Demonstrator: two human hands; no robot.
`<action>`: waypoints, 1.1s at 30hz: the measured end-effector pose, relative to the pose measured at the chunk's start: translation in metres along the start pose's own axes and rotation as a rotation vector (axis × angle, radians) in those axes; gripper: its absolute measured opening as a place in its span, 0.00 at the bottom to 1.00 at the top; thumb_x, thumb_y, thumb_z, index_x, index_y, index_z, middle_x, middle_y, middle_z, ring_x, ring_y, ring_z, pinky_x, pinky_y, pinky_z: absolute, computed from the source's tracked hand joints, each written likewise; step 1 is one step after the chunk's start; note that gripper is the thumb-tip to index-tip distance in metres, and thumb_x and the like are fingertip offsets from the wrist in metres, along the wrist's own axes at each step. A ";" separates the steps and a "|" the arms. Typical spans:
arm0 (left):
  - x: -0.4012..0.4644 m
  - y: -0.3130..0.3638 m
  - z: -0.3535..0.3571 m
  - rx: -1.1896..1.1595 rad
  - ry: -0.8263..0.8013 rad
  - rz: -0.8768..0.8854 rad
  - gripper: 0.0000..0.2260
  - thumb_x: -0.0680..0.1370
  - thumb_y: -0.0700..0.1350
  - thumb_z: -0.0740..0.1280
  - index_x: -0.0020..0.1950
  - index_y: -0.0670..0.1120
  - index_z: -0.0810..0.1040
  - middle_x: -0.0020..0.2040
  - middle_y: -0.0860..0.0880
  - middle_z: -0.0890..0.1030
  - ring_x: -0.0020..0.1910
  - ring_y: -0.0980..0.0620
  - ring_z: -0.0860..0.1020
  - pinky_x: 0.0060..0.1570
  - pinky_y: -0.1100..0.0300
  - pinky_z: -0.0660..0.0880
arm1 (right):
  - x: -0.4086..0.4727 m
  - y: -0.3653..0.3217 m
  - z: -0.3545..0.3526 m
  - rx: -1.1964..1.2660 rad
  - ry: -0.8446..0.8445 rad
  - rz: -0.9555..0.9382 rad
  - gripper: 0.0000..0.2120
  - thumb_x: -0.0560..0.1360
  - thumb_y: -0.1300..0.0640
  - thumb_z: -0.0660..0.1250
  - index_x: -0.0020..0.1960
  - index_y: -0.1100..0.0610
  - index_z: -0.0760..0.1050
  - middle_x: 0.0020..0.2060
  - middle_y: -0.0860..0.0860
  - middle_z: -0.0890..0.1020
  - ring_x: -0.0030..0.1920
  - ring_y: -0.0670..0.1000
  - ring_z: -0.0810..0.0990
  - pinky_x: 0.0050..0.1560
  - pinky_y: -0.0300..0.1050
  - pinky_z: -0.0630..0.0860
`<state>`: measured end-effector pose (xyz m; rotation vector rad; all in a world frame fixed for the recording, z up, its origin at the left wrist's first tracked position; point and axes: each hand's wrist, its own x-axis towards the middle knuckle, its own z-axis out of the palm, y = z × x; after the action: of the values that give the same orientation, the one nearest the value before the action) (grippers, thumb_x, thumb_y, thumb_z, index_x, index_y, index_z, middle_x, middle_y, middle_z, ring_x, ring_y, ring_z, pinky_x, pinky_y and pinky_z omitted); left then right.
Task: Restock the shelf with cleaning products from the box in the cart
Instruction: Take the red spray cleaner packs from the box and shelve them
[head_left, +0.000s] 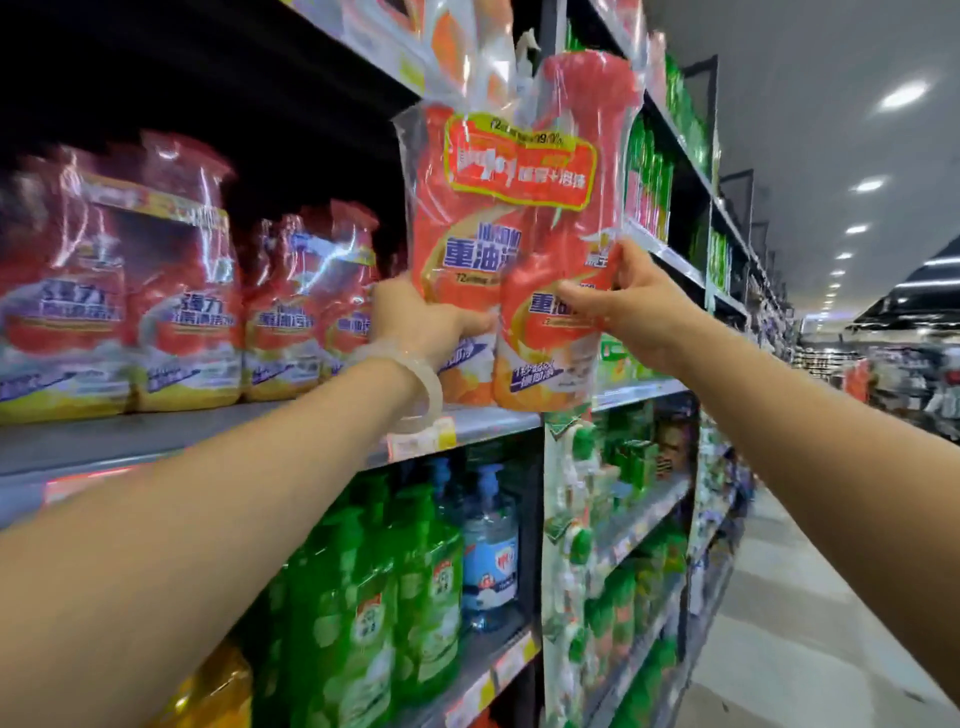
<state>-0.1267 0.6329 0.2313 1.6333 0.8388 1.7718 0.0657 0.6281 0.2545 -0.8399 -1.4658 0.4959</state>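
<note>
Hands grip one twin-pack of orange cleaner (511, 260) in clear wrap, upright at the front edge of the shelf (488, 421): left hand (423, 322) curled round its lower left side, right hand (631, 306) pinching its right edge. Similar red packs (176, 291) stand further left on that shelf; green bottles (395, 597) fill the shelf below

At centre frame, the twin pack (506, 260) is red-orange in clear glossy wrap, with a yellow-edged red banner and blue lettering. At left, the shelved packs (119, 291) are red over yellow bases. Lower centre, the pump bottles (374, 597) are green, 1 blue bottle (488, 561) beside them. A translucent pale bangle (421, 384) circles the left wrist.
</note>
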 end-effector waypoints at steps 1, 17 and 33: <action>0.013 -0.008 0.005 0.011 0.021 0.025 0.17 0.63 0.36 0.79 0.49 0.41 0.81 0.43 0.48 0.84 0.44 0.50 0.83 0.49 0.55 0.79 | 0.015 0.009 -0.003 0.002 -0.009 -0.015 0.29 0.66 0.63 0.76 0.63 0.56 0.67 0.56 0.58 0.79 0.54 0.57 0.81 0.55 0.54 0.78; 0.113 -0.098 0.056 0.205 0.379 0.003 0.11 0.65 0.38 0.79 0.44 0.42 0.81 0.40 0.48 0.83 0.41 0.51 0.82 0.42 0.57 0.78 | 0.164 0.124 0.005 0.148 -0.291 -0.065 0.30 0.70 0.65 0.73 0.67 0.57 0.65 0.54 0.53 0.80 0.54 0.52 0.81 0.55 0.50 0.78; 0.126 -0.134 0.081 0.326 0.383 -0.129 0.13 0.63 0.41 0.80 0.44 0.43 0.83 0.34 0.48 0.81 0.30 0.46 0.78 0.35 0.42 0.81 | 0.175 0.178 0.019 -0.120 -0.224 0.023 0.33 0.76 0.50 0.66 0.74 0.57 0.55 0.66 0.56 0.73 0.62 0.56 0.75 0.63 0.55 0.74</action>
<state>-0.0560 0.8196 0.2115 1.4051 1.4387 1.9626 0.0967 0.8761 0.2347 -0.9195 -1.7064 0.5366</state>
